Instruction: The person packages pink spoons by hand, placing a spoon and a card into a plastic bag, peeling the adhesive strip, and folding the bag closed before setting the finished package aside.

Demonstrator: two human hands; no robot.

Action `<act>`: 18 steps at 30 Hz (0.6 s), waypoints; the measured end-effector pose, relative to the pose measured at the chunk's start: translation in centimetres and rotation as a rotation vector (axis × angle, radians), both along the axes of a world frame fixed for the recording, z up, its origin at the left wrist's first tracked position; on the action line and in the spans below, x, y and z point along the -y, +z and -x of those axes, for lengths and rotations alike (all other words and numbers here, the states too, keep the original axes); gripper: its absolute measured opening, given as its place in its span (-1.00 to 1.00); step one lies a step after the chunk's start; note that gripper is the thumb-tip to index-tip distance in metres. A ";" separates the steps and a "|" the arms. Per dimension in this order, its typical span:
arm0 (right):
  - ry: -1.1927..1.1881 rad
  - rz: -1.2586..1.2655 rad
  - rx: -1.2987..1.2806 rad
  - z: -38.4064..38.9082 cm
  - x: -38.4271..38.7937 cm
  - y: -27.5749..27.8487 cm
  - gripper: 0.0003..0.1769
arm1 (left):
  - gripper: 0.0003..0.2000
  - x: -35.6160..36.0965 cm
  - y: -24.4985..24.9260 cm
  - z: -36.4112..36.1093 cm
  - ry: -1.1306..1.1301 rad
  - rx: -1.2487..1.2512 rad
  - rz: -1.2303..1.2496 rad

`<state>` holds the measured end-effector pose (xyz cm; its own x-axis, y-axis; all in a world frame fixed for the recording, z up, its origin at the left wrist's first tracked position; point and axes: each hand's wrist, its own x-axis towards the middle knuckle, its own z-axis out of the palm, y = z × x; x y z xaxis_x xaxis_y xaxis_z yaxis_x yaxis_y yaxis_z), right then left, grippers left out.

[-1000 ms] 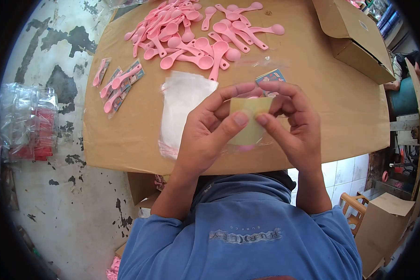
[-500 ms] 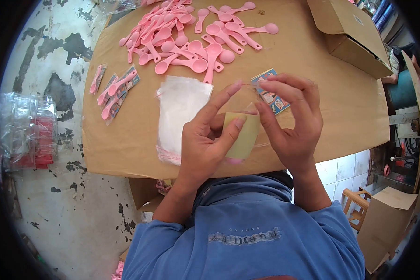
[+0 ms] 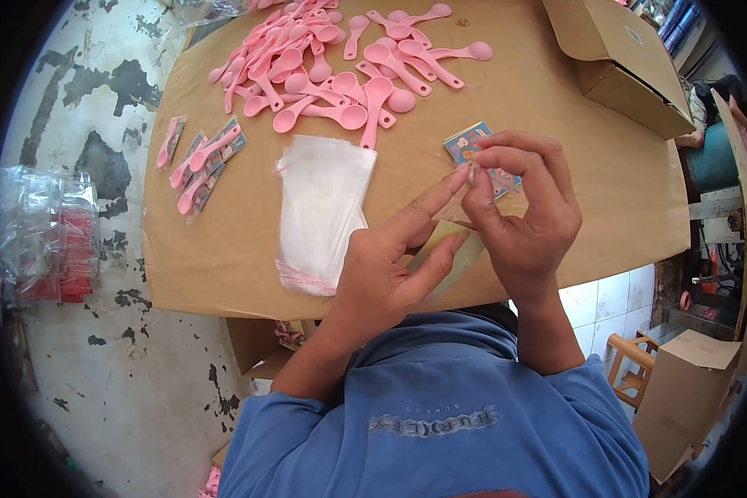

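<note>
Pale yellow-green, a flat card (image 3: 443, 234) with clear film about it is pinched in the left hand (image 3: 382, 270), under the thumb and tilted so that only a narrow part shows. The right hand (image 3: 527, 224) is narrowed to a pinch, thumb and finger meeting at the tip of the left forefinger (whatever sits between them is too small to tell). Both hands are above the near edge of a desk covered in brown paper (image 3: 606, 207). Just left of the left hand lies a stack of whitish, see-through plastic bags (image 3: 319, 207). Right behind the right hand's fingers, and partly hidden by them, are blue printed cards (image 3: 463, 143). Farther beyond the hands spreads a heap of pink plastic spoons (image 3: 290, 60); well to their left lie a few pink spoons on printed cards in clear wrapping (image 3: 214, 156). Beyond the right hand, farther right, stands a brown cardboard box (image 3: 631, 62).
</note>
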<state>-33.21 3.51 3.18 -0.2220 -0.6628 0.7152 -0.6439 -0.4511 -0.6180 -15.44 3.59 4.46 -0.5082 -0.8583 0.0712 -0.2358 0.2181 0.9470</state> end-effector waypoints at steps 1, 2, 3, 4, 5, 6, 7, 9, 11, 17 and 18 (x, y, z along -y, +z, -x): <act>-0.012 0.016 0.037 0.3 0.1 -0.1 -0.81 | -0.39 0.0 -0.1 0.0 -0.011 -0.046 -0.035; -0.022 0.031 0.074 0.8 0.3 -0.2 -0.82 | -0.40 0.0 -0.3 -0.1 -0.021 -0.091 -0.070; -0.032 0.047 0.112 1.4 0.5 -0.3 -0.84 | -0.41 0.0 -0.5 -0.1 -0.031 -0.137 -0.105; 0.027 0.037 0.339 1.9 0.6 -0.3 -0.86 | -0.43 0.0 -0.4 -0.2 -0.008 -0.212 -0.180; 0.086 0.025 0.566 2.4 0.8 -0.2 -0.88 | -0.46 0.0 -0.3 -0.2 0.015 -0.286 -0.255; 0.144 0.013 0.794 2.7 0.8 -0.1 -0.90 | -0.48 0.0 -0.2 -0.3 0.037 -0.359 -0.331; 0.195 0.023 0.901 2.9 0.7 0.2 -0.91 | -0.52 0.0 -0.1 -0.3 0.074 -0.396 -0.364; 0.295 0.045 1.111 3.4 0.3 1.0 -0.87 | -0.59 0.2 0.1 -0.3 0.142 -0.474 -0.428; 0.514 0.023 1.087 4.5 -0.2 0.1 -0.87 | -0.65 0.5 -0.3 -0.5 0.153 -0.495 -0.404; 0.602 -0.381 0.807 4.0 -1.7 -1.1 -0.83 | -0.73 1.0 -1.2 -0.2 0.151 -0.539 -0.267; 0.594 -0.437 0.779 3.1 -1.7 -0.3 -0.79 | -0.73 1.0 -1.4 -0.2 0.158 -0.539 -0.247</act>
